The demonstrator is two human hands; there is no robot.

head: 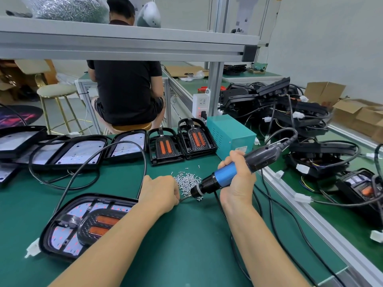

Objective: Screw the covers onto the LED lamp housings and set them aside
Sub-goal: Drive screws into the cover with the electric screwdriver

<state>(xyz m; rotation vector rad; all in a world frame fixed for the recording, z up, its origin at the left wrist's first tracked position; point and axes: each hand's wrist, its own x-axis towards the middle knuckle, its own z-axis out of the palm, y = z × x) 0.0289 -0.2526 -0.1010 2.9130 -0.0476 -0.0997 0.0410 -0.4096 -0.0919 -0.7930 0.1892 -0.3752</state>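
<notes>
Along the far left of the green table (165,255) we see a row of open lamp housings (68,150) with pale LED boards facing up, black cables looping over them. Nearer us, at the lower left, lies one lamp housing (68,230) with a black cover (97,222) bearing two orange strips set on it, our left forearm crossing its right edge. Our left hand (160,193) rests on the table just right of that housing, fingers curled at the tip of the driver bit; its grip seems to pinch a screw there, though the fingertips are hidden and we cannot tell for sure. Just beyond it is a loose heap of small silver screws (187,180). Behind the heap, two black covers with orange strips (180,143) stand side by side, and a teal power box (230,133) sits to their right. Our right hand (238,177) wraps firmly around the blue barrel of an electric screwdriver (219,179), which is tilted with the bit pointing down-left toward the left hand, its cord running off the back. To the right, past an aluminium rail, a pile of black lamp housings with cables and white connectors (290,106) covers the adjoining table.
</notes>
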